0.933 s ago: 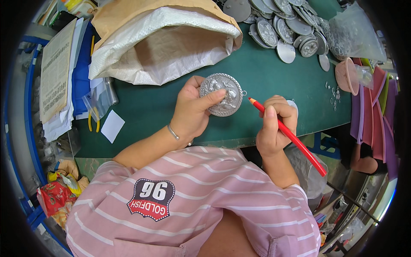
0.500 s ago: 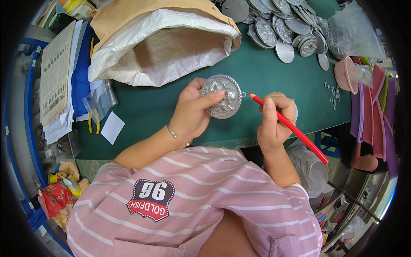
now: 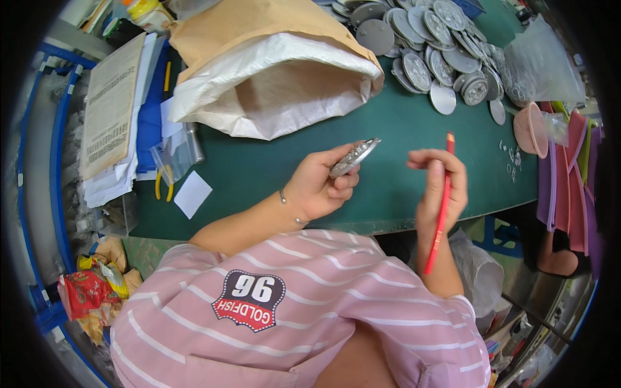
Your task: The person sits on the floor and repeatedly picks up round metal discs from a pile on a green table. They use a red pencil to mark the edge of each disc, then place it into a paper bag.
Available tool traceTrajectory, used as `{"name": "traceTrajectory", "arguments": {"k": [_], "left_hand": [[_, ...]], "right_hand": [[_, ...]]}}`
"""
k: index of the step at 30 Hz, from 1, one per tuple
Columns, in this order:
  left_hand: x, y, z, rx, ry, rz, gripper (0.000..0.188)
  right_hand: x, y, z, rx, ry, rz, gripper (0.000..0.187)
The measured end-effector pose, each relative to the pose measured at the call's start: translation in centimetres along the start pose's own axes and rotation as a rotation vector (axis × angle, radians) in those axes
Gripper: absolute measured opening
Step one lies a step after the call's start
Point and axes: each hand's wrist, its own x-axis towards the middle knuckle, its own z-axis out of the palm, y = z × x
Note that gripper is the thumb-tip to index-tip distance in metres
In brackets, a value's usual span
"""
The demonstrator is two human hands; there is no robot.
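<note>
My left hand [image 3: 317, 187] grips a round silver medallion [image 3: 353, 159] at its lower edge. The disc is turned almost edge-on, so little of its raised face shows. A red pencil [image 3: 442, 210] is held in my right hand [image 3: 428, 202], lying against the fingers with its tip up and away from me. The index finger bends over toward the left, and a gap separates the pencil from the medallion. Beyond both hands, a heap of similar silver medallions [image 3: 417, 71] lies on the green tabletop [image 3: 401, 139].
An open sack [image 3: 278, 48], tan outside and white inside, lies beyond my left hand. Left of it are papers [image 3: 113, 110], a white card [image 3: 193, 194] and yellow-handled pliers [image 3: 170, 191]. Small metal rings [image 3: 513, 161], a pink cup [image 3: 530, 130] and a clear bag [image 3: 543, 61] are at right.
The medallion has tilted from face-up to nearly edge-on. The pencil has swung from pointing left at the medallion to pointing away from me. My right hand has moved slightly right.
</note>
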Motion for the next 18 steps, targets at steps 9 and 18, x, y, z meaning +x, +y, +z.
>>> {"name": "traceTrajectory", "arguments": {"k": [9, 18], "left_hand": [[1.4, 7.8, 5.1, 0.298, 0.339, 0.92, 0.026], [4.9, 15.2, 2.8, 0.338, 0.305, 1.14, 0.028]], "right_hand": [[-0.4, 1.2, -8.5, -0.164, 0.308, 0.142, 0.019], [-2.0, 4.7, -12.9, -0.554, 0.112, 0.184, 0.029]]}}
